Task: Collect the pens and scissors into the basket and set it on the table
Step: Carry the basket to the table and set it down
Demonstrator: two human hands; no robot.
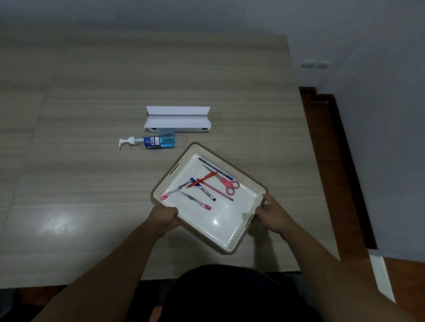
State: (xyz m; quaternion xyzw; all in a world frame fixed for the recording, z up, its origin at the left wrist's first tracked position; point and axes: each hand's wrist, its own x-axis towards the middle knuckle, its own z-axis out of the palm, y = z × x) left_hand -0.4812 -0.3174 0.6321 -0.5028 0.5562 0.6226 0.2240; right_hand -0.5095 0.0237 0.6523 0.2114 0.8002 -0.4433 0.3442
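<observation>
A white perforated basket [236, 234] is held over the wooden table [79, 176], turned at an angle. My left hand [165, 216] grips its near-left rim. My right hand [273, 215] grips the right end by the handle slot. Inside the basket lie pink-handled scissors [227, 183] and several pens: an orange-red pen [202, 179], a dark blue pen [214, 168] along the far wall, a blue-capped pen [203, 189] and two clear pens with pink caps [195, 199]. Whether the basket's bottom touches the table I cannot tell.
A blue pump bottle [155, 141] lies on its side to the left beyond the basket. Behind it stands an open white box [178, 119]. The table's right edge [314, 168] runs close to the basket, with a dark wooden floor strip and a wall beyond.
</observation>
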